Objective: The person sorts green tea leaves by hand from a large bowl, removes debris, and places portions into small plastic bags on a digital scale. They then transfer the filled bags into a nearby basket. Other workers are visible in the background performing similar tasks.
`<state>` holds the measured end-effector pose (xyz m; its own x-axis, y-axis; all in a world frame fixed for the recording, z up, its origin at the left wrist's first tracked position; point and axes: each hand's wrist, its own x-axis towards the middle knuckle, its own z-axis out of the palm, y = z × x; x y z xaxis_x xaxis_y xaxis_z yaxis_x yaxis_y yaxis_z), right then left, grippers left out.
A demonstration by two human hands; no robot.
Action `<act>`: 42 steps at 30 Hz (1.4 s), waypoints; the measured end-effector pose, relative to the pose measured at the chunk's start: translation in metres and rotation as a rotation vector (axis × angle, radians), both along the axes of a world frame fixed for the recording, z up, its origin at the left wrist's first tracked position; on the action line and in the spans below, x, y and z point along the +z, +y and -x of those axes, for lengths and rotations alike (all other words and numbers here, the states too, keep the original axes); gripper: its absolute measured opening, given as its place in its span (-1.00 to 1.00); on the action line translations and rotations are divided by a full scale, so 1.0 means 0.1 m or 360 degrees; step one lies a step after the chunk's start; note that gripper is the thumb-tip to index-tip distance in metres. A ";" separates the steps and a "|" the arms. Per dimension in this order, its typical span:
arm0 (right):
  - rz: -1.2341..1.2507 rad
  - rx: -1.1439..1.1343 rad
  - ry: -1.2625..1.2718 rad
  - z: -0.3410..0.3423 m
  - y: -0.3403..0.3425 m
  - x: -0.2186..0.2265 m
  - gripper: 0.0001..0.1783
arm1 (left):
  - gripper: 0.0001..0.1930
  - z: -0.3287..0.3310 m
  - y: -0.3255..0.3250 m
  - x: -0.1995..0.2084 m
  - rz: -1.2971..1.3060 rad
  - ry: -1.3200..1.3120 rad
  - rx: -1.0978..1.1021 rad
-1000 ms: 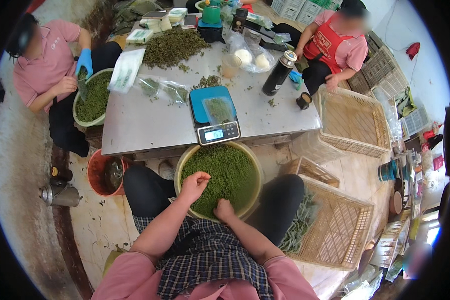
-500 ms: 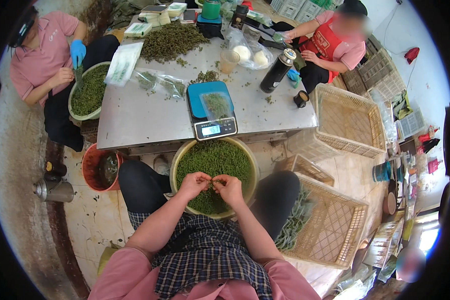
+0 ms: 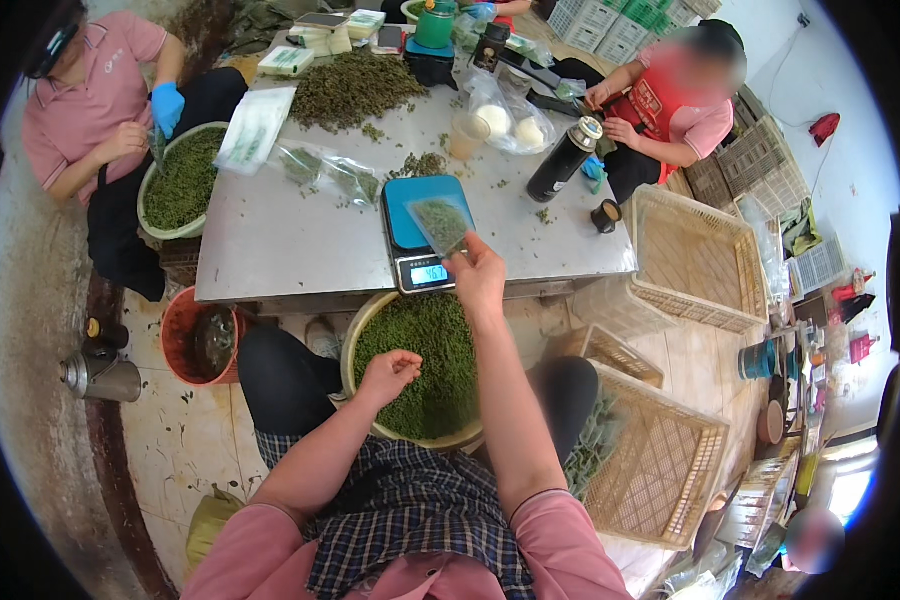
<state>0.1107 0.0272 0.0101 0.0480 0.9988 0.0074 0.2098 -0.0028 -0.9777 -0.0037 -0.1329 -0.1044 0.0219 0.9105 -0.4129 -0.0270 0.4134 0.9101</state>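
Note:
My right hand (image 3: 478, 280) reaches over the near table edge and grips the lower corner of a clear plastic bag (image 3: 440, 222) with small green buds inside. The bag leans over a blue kitchen scale (image 3: 401, 232) whose display is lit. Above a round basin (image 3: 355, 335) heaped with green buds (image 3: 428, 340), on its left side, hovers my left hand (image 3: 391, 374). Its fingers are pinched together, and whatever they hold is too small to make out. The basin sits between my knees, against the table's front.
On the metal table (image 3: 280, 235) lie a brown-green heap (image 3: 355, 90), filled bags (image 3: 330, 170), a plastic cup (image 3: 468, 134) and a black thermos (image 3: 564, 160). Crates (image 3: 660, 450) stand right, a red bucket (image 3: 195, 340) left. Two co-workers sit at the table's sides, one wearing a blue glove (image 3: 166, 108).
My right hand has left the basin, moved up to the scale and taken hold of the bag, which is now tilted. My left hand stays over the basin.

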 end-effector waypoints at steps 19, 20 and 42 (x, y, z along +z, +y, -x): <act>0.0744 0.1211 -0.1705 -0.43 -2.04 -1.67 -0.54 | -0.80 0.02 0.03 0.03 -0.0122 0.0237 -0.0033; 0.0713 0.1180 -0.1659 -0.49 -2.03 -1.80 -0.57 | -0.80 0.01 0.04 0.05 -0.0124 0.0230 -0.0049; 0.0035 0.0201 -0.0615 -0.39 -0.30 0.20 -0.79 | -0.76 -0.02 0.03 -0.08 0.0007 0.0325 -0.0270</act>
<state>0.1497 -0.0031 0.0297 -0.0771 0.9968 -0.0206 0.5619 0.0263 -0.8268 -0.0019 -0.1298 -0.1122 0.0898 0.8992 -0.4282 0.2270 0.4002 0.8879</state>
